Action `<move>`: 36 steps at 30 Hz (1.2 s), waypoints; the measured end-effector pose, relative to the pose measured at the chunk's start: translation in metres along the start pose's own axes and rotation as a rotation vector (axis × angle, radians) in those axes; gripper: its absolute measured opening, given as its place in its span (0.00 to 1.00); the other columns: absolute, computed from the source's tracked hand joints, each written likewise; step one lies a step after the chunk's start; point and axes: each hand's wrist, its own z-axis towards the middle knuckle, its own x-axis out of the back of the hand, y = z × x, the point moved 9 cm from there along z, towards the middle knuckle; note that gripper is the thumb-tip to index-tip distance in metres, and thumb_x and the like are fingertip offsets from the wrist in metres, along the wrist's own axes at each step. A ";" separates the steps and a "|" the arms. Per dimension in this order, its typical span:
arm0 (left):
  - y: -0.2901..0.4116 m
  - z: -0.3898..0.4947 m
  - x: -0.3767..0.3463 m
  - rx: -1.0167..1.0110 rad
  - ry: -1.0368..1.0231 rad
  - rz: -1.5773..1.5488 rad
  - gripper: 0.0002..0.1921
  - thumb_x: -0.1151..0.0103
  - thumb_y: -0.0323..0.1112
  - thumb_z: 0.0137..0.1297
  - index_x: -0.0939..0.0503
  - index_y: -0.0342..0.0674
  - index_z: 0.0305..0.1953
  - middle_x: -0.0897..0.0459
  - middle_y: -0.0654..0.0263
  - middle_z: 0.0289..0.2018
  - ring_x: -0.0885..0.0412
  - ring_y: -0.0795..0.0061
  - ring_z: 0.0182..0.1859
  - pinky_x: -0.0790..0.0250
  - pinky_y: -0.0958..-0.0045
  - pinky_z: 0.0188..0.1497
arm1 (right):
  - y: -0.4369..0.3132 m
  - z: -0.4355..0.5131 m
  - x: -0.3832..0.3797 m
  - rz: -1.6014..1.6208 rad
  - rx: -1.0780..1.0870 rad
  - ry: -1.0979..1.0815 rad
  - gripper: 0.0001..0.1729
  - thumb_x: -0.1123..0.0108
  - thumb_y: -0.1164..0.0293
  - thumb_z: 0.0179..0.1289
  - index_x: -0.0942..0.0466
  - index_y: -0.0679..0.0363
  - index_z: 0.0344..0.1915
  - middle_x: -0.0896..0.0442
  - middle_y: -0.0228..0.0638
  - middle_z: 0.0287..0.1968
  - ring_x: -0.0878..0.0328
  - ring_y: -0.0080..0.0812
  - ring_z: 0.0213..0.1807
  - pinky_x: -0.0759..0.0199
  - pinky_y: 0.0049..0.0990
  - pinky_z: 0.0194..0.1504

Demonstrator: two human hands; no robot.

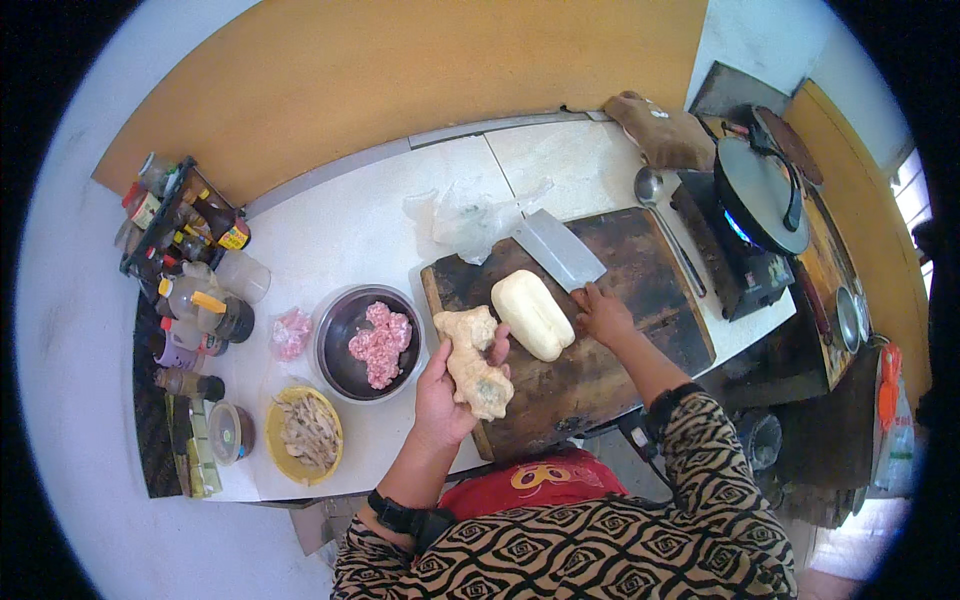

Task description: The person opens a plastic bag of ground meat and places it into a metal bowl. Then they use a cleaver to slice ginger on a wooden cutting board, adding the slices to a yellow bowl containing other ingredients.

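A knobbly piece of ginger root rests in my left hand, held above the near left side of the wooden cutting board. My right hand is at the near end of a cleaver, whose handle is hidden in my grip. The broad blade lies over the far part of the board, pointing away to the left. Between my hands a pale, oblong piece of food, perhaps a lotus root section, lies on the board.
Left of the board stands a metal bowl with minced meat, and a yellow basket of small shrimp-like pieces. Bottles and jars line the left. A lidded pan sits over a lit gas stove; a ladle lies beside it.
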 end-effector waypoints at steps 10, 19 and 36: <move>0.016 0.011 0.025 -0.077 0.052 0.029 0.26 0.62 0.48 0.76 0.41 0.41 0.68 0.31 0.53 0.63 0.33 0.55 0.66 0.43 0.48 0.69 | -0.020 -0.050 0.062 0.242 -0.058 0.188 0.29 0.43 0.72 0.57 0.36 0.55 0.60 0.20 0.53 0.46 0.21 0.58 0.45 0.27 0.47 0.47; -0.066 0.046 -0.005 0.104 -0.084 0.147 0.27 0.42 0.30 0.66 0.37 0.42 0.65 0.29 0.53 0.60 0.35 0.54 0.68 0.44 0.50 0.71 | 0.009 -0.218 0.128 1.079 -0.160 0.449 0.22 0.42 0.74 0.60 0.29 0.62 0.55 0.21 0.30 0.41 0.25 0.23 0.41 0.30 0.25 0.42; -0.436 -0.067 -0.136 0.985 -0.785 0.602 0.47 0.39 0.55 0.61 0.52 0.41 0.72 0.47 0.49 0.72 0.43 0.47 0.72 0.44 0.44 0.69 | 0.183 -0.499 0.132 1.442 -0.421 1.009 0.18 0.36 0.61 0.65 0.24 0.60 0.49 0.22 0.29 0.28 0.29 0.18 0.26 0.31 0.24 0.24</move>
